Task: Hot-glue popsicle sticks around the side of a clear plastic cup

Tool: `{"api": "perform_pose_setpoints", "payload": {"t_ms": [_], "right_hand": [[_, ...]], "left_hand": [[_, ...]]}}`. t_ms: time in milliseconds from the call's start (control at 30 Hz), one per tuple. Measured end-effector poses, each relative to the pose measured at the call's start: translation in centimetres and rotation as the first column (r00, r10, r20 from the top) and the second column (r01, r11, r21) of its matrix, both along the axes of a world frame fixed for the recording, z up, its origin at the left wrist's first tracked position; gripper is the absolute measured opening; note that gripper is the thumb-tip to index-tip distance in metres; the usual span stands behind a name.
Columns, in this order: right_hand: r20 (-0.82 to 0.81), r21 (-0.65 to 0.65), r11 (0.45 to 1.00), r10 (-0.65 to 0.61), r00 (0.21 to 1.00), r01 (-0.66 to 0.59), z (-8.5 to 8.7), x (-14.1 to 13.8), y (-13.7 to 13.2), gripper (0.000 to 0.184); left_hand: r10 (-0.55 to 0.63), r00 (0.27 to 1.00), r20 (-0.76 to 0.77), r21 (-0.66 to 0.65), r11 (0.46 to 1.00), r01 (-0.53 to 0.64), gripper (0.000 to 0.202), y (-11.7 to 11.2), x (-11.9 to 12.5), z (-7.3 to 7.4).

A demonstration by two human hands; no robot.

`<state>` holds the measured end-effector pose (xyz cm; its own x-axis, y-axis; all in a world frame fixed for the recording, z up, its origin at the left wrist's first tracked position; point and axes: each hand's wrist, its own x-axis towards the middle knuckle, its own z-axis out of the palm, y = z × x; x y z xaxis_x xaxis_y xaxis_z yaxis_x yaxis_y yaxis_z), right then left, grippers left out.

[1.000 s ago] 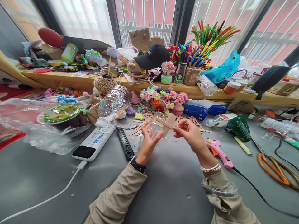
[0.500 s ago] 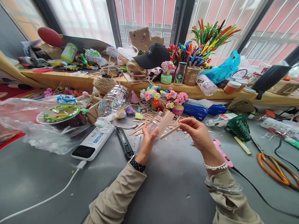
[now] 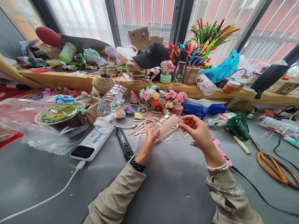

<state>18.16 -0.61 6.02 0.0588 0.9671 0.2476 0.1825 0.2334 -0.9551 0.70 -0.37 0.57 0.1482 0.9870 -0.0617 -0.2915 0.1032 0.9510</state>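
My left hand [image 3: 151, 137] is closed around a clear plastic piece [image 3: 163, 119], which looks like part of a bottle. Flat wooden craft sticks [image 3: 168, 125] lie side by side across its near face. Between the thumb and fingers of my right hand [image 3: 195, 129] is the end of one more craft stick [image 3: 171, 133], held along the lower edge of that row. Whether this stick touches the plastic I cannot tell. Behind the hands, loose craft sticks [image 3: 140, 127] are scattered on the grey table [image 3: 168, 186].
A pink glue gun [image 3: 221, 152] with a black cord and orange-handled scissors [image 3: 275, 168] lie at the right. On the left are a green utility knife [image 3: 124, 144], a white power bank [image 3: 93, 143] with a cable, and a round food tub [image 3: 58, 115]. Craft supplies crowd the back ledge [image 3: 130, 85].
My right hand has brought its stick up against the row of sticks, closing the angle between them. The plastic piece has turned slightly in my left hand.
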Motion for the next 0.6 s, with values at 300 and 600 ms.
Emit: {"api": "perform_pose_setpoints", "payload": {"t_ms": [300,600], "right_hand": [[-0.014,0.032,0.997,-0.064,0.998,0.065,0.2,-0.4,-0.1,0.031],[-0.023,0.094,0.988,-0.120,0.993,0.122,-0.3,-0.9,0.1,0.028]], "left_hand": [[-0.023,0.996,-0.087,0.064,0.998,0.029,0.083,0.2,-0.2,-0.2],[-0.075,0.994,-0.077,0.138,0.987,0.085,0.093,0.0,-0.1,-0.1]]}}
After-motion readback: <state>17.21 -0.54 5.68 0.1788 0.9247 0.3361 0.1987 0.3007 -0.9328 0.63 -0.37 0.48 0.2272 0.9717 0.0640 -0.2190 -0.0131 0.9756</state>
